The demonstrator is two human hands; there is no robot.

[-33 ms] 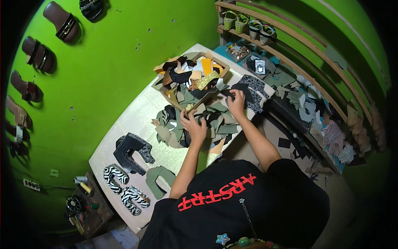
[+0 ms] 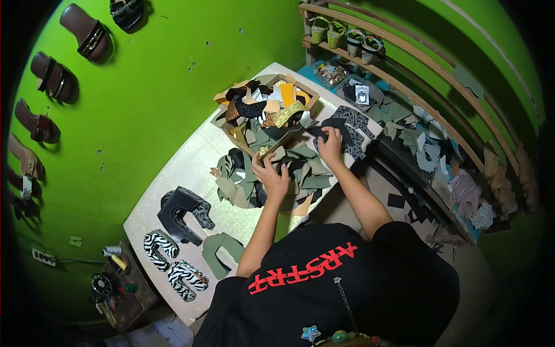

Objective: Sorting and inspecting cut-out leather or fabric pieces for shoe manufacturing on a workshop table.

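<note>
Apparently left hand [image 2: 270, 173] lay with fingers spread wide on scrap pile [image 2: 237, 189], beside box [image 2: 283, 142] on table [image 2: 167, 176]; right hand [image 2: 330, 144] touched black piece [image 2: 346, 129] over patterned pieces [image 2: 359, 120], grip couldn't be told. Sweeping wrist might have knocked scraps off near edge. Versus earlier frame: hands, box, pile practically unmoved.

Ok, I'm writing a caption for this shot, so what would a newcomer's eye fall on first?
Probably the bright green wall, with sandals in a curve at the picture's left. Next, perhaps, the box heaped with colourful scraps on the pale table, between the wall and the person's hands. Zebra-striped pieces also stand out, near the table's left end.
</note>
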